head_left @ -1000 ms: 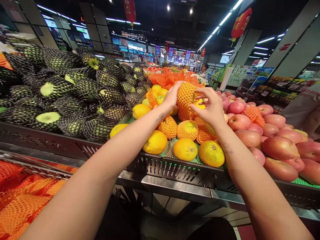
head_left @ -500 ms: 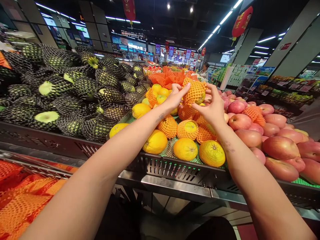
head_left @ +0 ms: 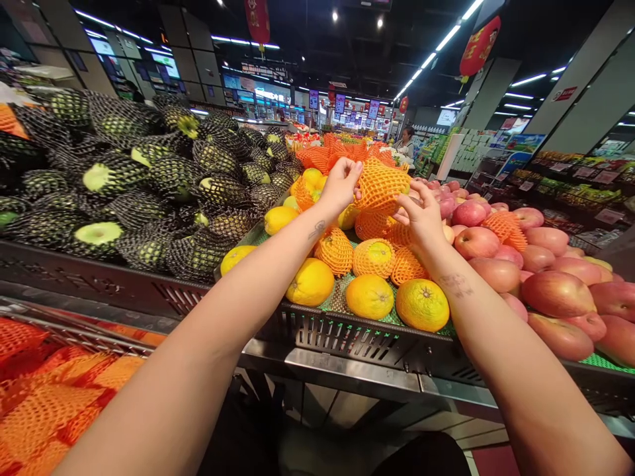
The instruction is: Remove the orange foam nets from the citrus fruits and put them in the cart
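Note:
Between my two hands, above the middle crate, is an orange-coloured foam net sleeve with a round yellow-orange citrus fruit mostly hidden inside it. My left hand is closed, pinching the left edge of the sleeve between thumb and fingers. At its right end my right hand has its fingers curled against the sleeve, thumb below. Just beneath lie several sleeved fruits, among them a sleeved orange with its top showing. Bare oranges sit along the crate's front, one orange at the right corner.
A dark slotted crate holds the citrus. On its left are melons in black netting; on its right, pink apples. Loose orange foam nets fill a wire-edged container at lower left. A person stands far back.
My left hand has drawn slightly left and now pinches the sleeve's edge, which is stretched wider. My right hand has moved down a little, and its fingers have curled in.

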A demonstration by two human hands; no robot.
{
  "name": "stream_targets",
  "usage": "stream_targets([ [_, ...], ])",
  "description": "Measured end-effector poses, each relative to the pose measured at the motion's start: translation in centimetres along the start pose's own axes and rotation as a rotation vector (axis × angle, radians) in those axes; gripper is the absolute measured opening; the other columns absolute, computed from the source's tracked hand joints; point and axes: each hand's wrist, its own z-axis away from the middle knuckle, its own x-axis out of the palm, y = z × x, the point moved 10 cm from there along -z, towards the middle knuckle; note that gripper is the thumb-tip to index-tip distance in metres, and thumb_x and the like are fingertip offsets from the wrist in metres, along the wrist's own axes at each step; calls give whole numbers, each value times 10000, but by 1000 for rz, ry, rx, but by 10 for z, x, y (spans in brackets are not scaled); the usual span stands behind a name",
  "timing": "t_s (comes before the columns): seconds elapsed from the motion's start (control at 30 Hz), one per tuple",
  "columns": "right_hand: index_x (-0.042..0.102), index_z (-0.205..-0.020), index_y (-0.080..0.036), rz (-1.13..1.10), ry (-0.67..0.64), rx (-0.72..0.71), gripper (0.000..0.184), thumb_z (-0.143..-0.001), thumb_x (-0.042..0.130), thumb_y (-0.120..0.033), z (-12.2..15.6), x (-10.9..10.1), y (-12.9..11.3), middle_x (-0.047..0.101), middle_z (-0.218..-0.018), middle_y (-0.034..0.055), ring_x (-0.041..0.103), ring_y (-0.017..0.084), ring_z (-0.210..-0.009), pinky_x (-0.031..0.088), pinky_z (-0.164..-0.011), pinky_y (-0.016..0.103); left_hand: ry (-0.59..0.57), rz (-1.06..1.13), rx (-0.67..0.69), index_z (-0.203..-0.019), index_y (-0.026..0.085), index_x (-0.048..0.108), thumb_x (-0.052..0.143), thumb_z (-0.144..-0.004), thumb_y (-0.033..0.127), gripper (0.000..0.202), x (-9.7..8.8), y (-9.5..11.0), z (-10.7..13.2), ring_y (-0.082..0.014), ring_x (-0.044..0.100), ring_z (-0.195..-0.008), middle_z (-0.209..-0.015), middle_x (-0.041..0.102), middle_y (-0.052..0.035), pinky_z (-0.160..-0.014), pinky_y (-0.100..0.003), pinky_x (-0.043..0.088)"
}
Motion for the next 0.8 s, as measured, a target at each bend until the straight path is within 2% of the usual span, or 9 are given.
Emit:
stream_targets([
  [0.1, 571, -1084, -296, -23, 62, 21, 515, -644, 799, -437, 4, -2, -1, 652, -884, -49, 641, 119, -737, 571, -690, 275, 24, -47, 23, -978, 227, 493, 560, -1005, 314, 113, -4, 1, -1, -82, 587, -699, -830, 518, 19, -586, -175, 403],
  [0.2, 564, -1079, -308, -48, 50, 48, 508, -648, 782, -468, 5, -1, 0, 678, -951, -45, 661, 127, -770, 578, -724, 293, 6, -75, 28, -984, 220, 506, 533, -1012, 342, 129, -4, 3, 0, -109, 617, -783, -893, 547, -4, -615, -180, 421],
  [0.33, 559, -1096, -325, -65, 34, 54, 485, -686, 737, -511, 7, 0, -3, 695, -1127, -20, 695, 169, -936, 592, -805, 329, -113, -75, -14, -1080, 216, 529, 618, -933, 530, 358, 8, 4, 11, -223, 657, -962, -995, 608, -67, -715, -273, 506],
  [0.43, 571, -1079, -314, -59, -58, 58, 449, -716, 703, -543, 10, 11, -6, 692, -1190, -11, 688, 194, -1018, 594, -847, 360, -212, -127, -6, -1129, 205, 546, 736, -842, 473, 436, 20, 6, 21, -276, 639, -1071, -1091, 652, -99, -853, -363, 535],
  [0.53, 596, -1002, -302, -103, -105, 95, 415, -681, 718, -533, 10, 16, -3, 699, -1154, -22, 684, 198, -989, 596, -824, 351, -241, -190, 48, -1182, 195, 554, 771, -789, 411, 498, 24, 8, 23, -289, 616, -1145, -1188, 664, -111, -986, -449, 507],
  [0.67, 624, -938, -299, -132, 88, 65, 357, -698, 695, -553, 3, -11, -9, 696, -1113, -13, 678, 207, -1006, 592, -794, 334, -194, -262, 184, -1249, 199, 545, 717, -815, 445, 528, 20, 14, 16, -294, 590, -1211, -1262, 645, -106, -1066, -515, 461],
  [0.73, 638, -991, -319, -135, 139, 57, 384, -744, 647, -612, 3, -18, -16, 687, -1161, 6, 675, 229, -1062, 598, -803, 363, -205, -291, 255, -1272, 198, 540, 701, -829, 452, 535, 23, 17, 15, -295, 576, -1235, -1279, 635, -104, -1090, -524, 440],
  [0.8, 628, -1095, -355, -120, 63, 81, 449, -746, 671, -633, 7, -7, -21, 680, -1212, 10, 667, 248, -1110, 609, -813, 395, -246, -337, 316, -1287, 198, 540, 712, -825, 450, 554, 29, 21, 17, -300, 561, -1254, -1294, 623, -103, -1109, -528, 419],
])
